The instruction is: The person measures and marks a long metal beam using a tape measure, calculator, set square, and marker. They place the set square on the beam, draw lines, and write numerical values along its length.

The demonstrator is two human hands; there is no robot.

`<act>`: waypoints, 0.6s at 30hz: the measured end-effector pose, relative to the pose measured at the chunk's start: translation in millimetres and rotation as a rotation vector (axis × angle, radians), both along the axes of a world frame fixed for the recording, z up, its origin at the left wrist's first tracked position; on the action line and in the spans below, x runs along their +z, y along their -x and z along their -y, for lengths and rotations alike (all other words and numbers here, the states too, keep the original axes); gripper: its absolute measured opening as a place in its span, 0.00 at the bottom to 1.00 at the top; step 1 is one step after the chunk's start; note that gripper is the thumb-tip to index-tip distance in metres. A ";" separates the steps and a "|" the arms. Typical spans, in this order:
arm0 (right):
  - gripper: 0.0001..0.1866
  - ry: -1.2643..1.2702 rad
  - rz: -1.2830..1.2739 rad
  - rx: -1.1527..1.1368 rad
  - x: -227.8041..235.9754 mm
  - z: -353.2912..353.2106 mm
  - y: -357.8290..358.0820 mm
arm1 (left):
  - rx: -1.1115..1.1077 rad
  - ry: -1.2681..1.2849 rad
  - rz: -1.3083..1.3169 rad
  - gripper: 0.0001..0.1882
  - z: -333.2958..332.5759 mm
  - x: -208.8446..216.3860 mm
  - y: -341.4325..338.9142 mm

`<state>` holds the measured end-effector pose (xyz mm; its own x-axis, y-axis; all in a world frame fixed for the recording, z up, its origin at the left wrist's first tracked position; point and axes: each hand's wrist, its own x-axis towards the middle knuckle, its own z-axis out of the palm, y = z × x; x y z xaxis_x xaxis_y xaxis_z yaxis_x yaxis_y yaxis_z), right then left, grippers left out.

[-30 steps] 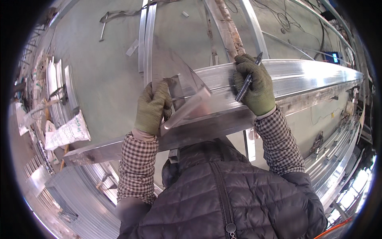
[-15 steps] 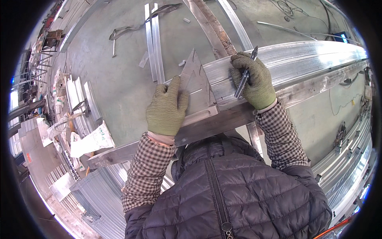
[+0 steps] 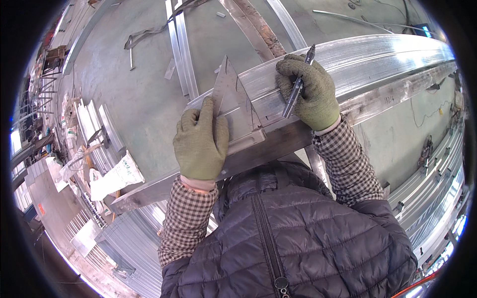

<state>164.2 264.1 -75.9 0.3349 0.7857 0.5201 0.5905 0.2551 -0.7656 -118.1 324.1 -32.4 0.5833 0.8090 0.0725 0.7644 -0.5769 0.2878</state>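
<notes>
A flat grey metal set square (image 3: 225, 82), pointed at the top with a thick lower edge, lies across long shiny metal profiles (image 3: 367, 64). My left hand (image 3: 201, 141), in a green glove, holds its left side, with the index finger stretched along the plate and the thumb on its face. Dark short marks show on the profile beside the slanted edge. To the right, my gloved right hand (image 3: 310, 92) grips a black marker pen (image 3: 294, 97) above the profiles. The pen slants, its lower end a little above or near the metal; contact is unclear.
A steel beam (image 3: 278, 144) runs under the profiles, close to my body. A rusty beam (image 3: 253, 27) and thin metal strips (image 3: 181, 54) extend away across the floor. At left sits a white sack (image 3: 117, 176); more profiles (image 3: 437, 164) are stacked at right.
The view has shifted slightly. My left hand and the set square appear a little farther left. Both hands keep hold of the same things.
</notes>
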 end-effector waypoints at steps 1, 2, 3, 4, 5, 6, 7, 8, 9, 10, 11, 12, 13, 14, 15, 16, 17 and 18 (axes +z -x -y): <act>0.16 0.015 0.003 -0.006 0.3 -0.2 0.2 | -0.031 0.006 0.011 0.30 4.2 4.1 1.5; 0.16 0.024 0.010 -0.005 0.6 -0.7 0.0 | -0.065 0.004 0.029 0.32 7.9 7.0 2.3; 0.17 0.033 0.016 -0.007 0.8 -1.3 -0.4 | -0.146 0.025 0.017 0.32 11.6 8.8 3.0; 0.17 0.018 0.021 -0.001 0.7 -2.1 -0.8 | -0.232 0.043 0.012 0.33 15.5 10.1 3.9; 0.18 0.004 0.027 0.006 0.2 -3.2 -1.5 | -0.317 0.061 0.009 0.33 16.5 8.6 4.0; 0.19 -0.007 0.032 0.016 -0.5 -3.5 -1.8 | -0.334 0.050 0.024 0.34 15.6 5.0 3.6; 0.19 0.000 0.040 0.008 -1.2 -3.3 -1.6 | -0.346 0.040 0.039 0.34 14.8 0.9 3.3; 0.19 0.007 0.048 0.000 -2.1 -3.0 -1.4 | -0.355 0.030 0.060 0.34 13.8 -3.6 2.8; 0.19 0.012 0.055 -0.001 -2.9 -2.7 -0.9 | -0.372 0.025 0.076 0.33 13.6 -7.9 2.0; 0.19 0.018 0.054 -0.004 -3.7 -2.6 -1.2 | -0.386 0.023 0.099 0.32 14.3 -12.1 0.5; 0.19 0.024 0.053 -0.003 -4.4 -2.3 -1.1 | -0.406 0.018 0.131 0.32 15.0 -15.3 -0.5; 0.19 0.029 0.052 -0.002 -4.9 -2.2 -0.9 | -0.405 0.018 0.134 0.31 15.1 -17.6 -1.0; 0.18 0.029 0.056 -0.013 -5.2 -1.8 -0.4 | -0.409 0.016 0.147 0.31 15.3 -18.8 -1.2; 0.17 0.027 0.060 -0.024 -5.4 -1.5 0.4 | -0.410 0.016 0.160 0.31 15.0 -19.4 -1.2; 0.17 0.031 0.066 -0.036 -5.4 -1.6 0.7 | -0.417 0.014 0.164 0.30 14.4 -20.0 -1.4; 0.16 0.045 0.051 -0.045 -5.1 -1.0 1.6 | -0.422 0.018 0.165 0.30 13.9 -19.7 -0.8; 0.16 0.066 0.034 -0.055 -4.6 -0.5 2.6 | -0.425 0.020 0.165 0.30 13.6 -19.1 -0.1; 0.15 0.079 0.028 -0.063 -4.2 -0.6 3.2 | -0.423 0.016 0.169 0.30 13.9 -19.1 -0.4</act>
<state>161.0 264.7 -80.1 0.3710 0.8024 0.4675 0.6251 0.1564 -0.7647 -117.7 310.2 -51.5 0.8438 0.5040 0.1844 0.4040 -0.8227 0.3999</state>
